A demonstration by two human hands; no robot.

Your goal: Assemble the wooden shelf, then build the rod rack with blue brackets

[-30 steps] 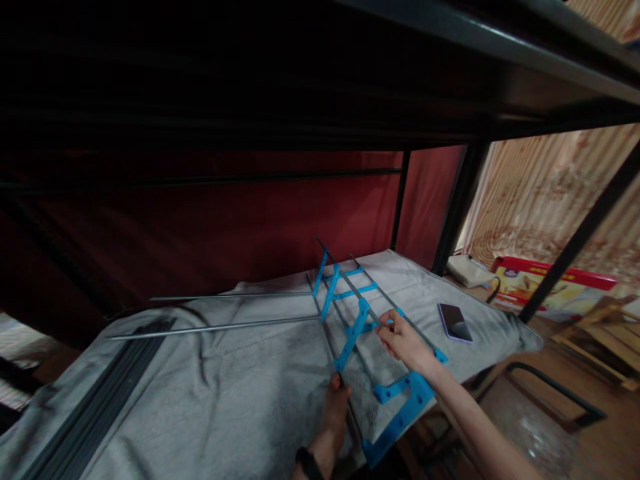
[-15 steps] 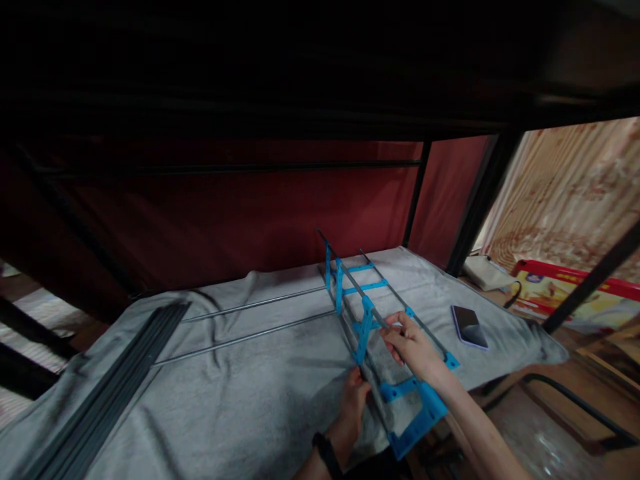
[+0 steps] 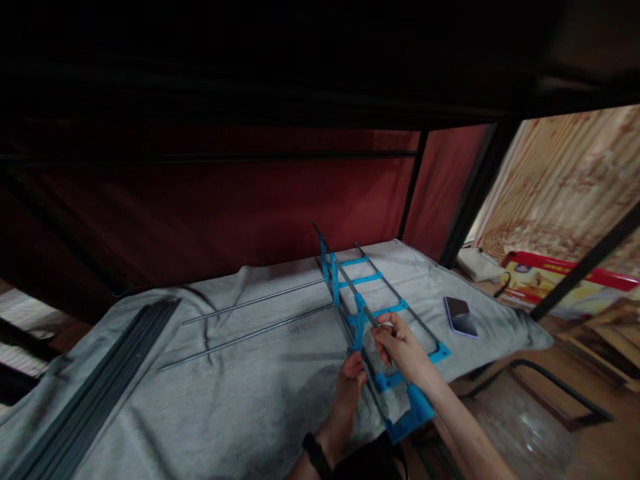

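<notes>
A rack frame of grey rods and bright blue plastic brackets (image 3: 359, 323) stands lengthwise on a grey cloth (image 3: 260, 387). My right hand (image 3: 397, 343) pinches the upper rod (image 3: 347, 277) with thumb and fingers, just on the near side of an upright blue bracket. Lower down, my left hand (image 3: 351, 377) has its fingers closed at the bottom rod (image 3: 376, 395), by that bracket's foot; a dark band circles the wrist. At the near end, a blue end piece (image 3: 411, 417) lies partly under my right forearm. Two thin rods (image 3: 250, 327) run leftward from the frame.
A bundle of dark grey rods (image 3: 107, 387) lies at the left of the cloth. To the right rests a phone (image 3: 461, 317). Beyond the cloth are a red and yellow box (image 3: 555, 283) and a chair (image 3: 530, 413). Black bed-frame posts (image 3: 480, 187) and a dark overhang enclose the space.
The whole view has shifted slightly, so most things appear a little up and left. My right hand has slid slightly toward me along the upper rod. Both hands stay at the frame.
</notes>
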